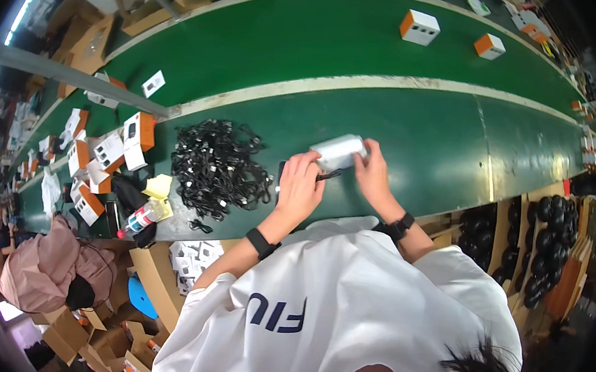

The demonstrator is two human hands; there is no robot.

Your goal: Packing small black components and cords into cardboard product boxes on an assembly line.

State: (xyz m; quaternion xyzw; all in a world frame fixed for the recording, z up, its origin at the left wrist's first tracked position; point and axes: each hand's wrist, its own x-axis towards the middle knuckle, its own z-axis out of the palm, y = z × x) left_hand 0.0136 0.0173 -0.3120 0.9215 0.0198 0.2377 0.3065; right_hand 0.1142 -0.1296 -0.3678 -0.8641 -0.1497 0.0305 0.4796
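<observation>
Over the green bench, a white box (340,152), blurred by motion, lies between my two hands. My right hand (375,178) grips its right end with thumb and fingers. My left hand (301,188) is closed, its fingertips against the box's left end. From under those fingers a black cable (330,175) sticks out to the right. A dark edge shows at the left side of that hand; what it belongs to is hidden. Left of my hands lies a large heap of black cables (218,168) with small pale connectors.
Orange-and-white boxes (108,152), a bottle (140,219) and yellow paper (158,186) crowd the left. Beyond the pale rail, a green conveyor belt (311,38) carries two boxes (419,28) at right. A person in pink (50,263) is at lower left. Shelves of black round items (552,236) stand at right.
</observation>
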